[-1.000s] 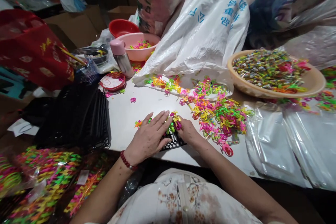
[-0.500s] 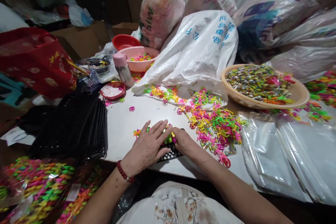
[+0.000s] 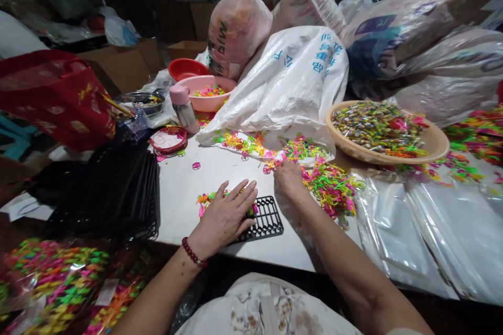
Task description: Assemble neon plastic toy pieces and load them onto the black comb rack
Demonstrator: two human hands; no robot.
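Observation:
My left hand (image 3: pixel 223 212) lies flat, fingers spread, over the left part of a black plastic grid tray (image 3: pixel 270 222). Small bright plastic pieces (image 3: pixel 204 200) in pink, green, yellow and orange show around and under it. At the near left edge of a loose pile of such pieces (image 3: pixel 332 186), my right hand (image 3: pixel 290 178) reaches down with fingers curled together. Its fingertips are partly hidden, so what they hold cannot be made out. The right side of the grid tray shows bare slots.
A stack of black grid trays (image 3: pixel 113 193) stands left. Behind are a white sack (image 3: pixel 291 78), a pink-lidded flask (image 3: pixel 184 110) and a pink basin (image 3: pixel 204 84). A tan basin (image 3: pixel 428 152) of wrapped pieces and clear plastic bags (image 3: pixel 385 220) lie right.
My right hand has left the grid tray beside my left hand and moved up and right to the loose pile. My left hand stays over the tray. The camera view has tilted up slightly.

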